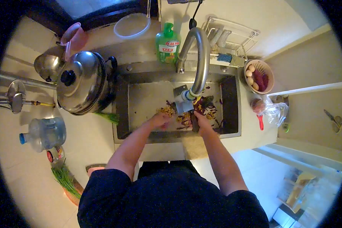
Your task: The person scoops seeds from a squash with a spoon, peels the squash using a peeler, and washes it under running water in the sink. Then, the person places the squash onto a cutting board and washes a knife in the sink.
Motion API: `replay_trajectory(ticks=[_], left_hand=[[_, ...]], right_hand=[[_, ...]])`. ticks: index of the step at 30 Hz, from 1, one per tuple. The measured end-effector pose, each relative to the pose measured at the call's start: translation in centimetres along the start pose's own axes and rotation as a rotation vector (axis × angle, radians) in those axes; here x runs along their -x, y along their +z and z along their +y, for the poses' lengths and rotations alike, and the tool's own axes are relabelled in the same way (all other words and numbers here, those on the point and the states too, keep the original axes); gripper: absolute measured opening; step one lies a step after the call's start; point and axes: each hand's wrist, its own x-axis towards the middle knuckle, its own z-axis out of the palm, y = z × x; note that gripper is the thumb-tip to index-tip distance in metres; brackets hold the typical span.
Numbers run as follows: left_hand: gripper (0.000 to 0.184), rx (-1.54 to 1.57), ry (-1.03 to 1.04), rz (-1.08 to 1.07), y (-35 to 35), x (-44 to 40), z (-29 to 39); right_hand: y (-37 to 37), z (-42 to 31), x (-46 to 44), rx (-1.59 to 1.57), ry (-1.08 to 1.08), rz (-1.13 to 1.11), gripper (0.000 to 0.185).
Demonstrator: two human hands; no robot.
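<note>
My right hand (202, 121) is in the sink (140, 97), closed around the dark handle of what looks like a cleaver (184, 107). Its grey, broad blade lies under the faucet's outlet, which hides part of it. To the left, my left hand (161, 120) reaches down beside yellowish and dark purple food scraps (165, 110); its fingers are blurred, and whether they hold any scraps is unclear. More scraps are spread over the sink floor around the blade. The curved metal faucet (204, 57) arches over the sink from the back edge.
Left of the sink stand a large lidded pot (81, 85), a water jug (47, 133) and green stalks (66, 180). Behind are a green detergent bottle (168, 45) and wire rack (231, 32). At right sit a basket with eggs (268, 68) and a red-handled tool (260, 121).
</note>
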Motion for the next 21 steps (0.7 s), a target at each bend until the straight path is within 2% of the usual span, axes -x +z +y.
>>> replay_trajectory(ticks=[1,4,5,7,10,12,14,15,17,20,21], left_hand=[[0.018,-0.224,-0.097,-0.083,-1.2,0.8,1.5],[0.017,-0.654,-0.094,-0.236,-3.8,-0.7,0.0],[0.016,-0.607,-0.063,-0.199,-4.5,-0.2,0.3],[0.015,-0.517,-0.005,-0.129,-5.9,0.8,0.9],[0.016,-0.308,0.141,0.267,-8.2,-1.8,2.1],[0.019,-0.394,0.352,0.283,-7.7,-0.1,9.3],[0.021,-0.286,0.478,0.248,-7.8,-4.8,11.5],[0.021,-0.359,0.513,0.261,-6.8,-4.8,13.8],[0.021,-0.501,0.573,0.289,-4.6,-3.1,18.5],[0.021,-0.859,0.785,0.375,-3.8,-7.4,19.6],[0.021,-0.709,0.854,0.364,-3.7,-8.3,19.3]], right_hand=[[-1.3,0.6,-0.8,0.114,-0.034,-0.056,0.026],[-2.2,2.6,-2.5,0.904,-0.479,0.160,0.026],[-1.1,2.2,-0.7,1.138,-0.864,0.240,0.030],[1.7,0.3,1.7,1.348,-0.888,0.280,0.034],[3.8,-1.1,3.0,1.539,-0.905,0.298,0.039],[3.9,-1.2,3.2,1.567,-0.933,0.326,0.038],[1.3,-0.1,3.2,1.450,-0.923,0.295,0.036],[-0.1,0.5,2.7,1.397,-0.922,0.282,0.035],[-1.5,1.5,1.2,0.889,-0.593,0.135,0.029],[-0.7,1.2,0.6,0.195,-0.208,-0.148,0.022],[0.5,0.5,1.0,0.034,-0.120,-0.234,0.021]])
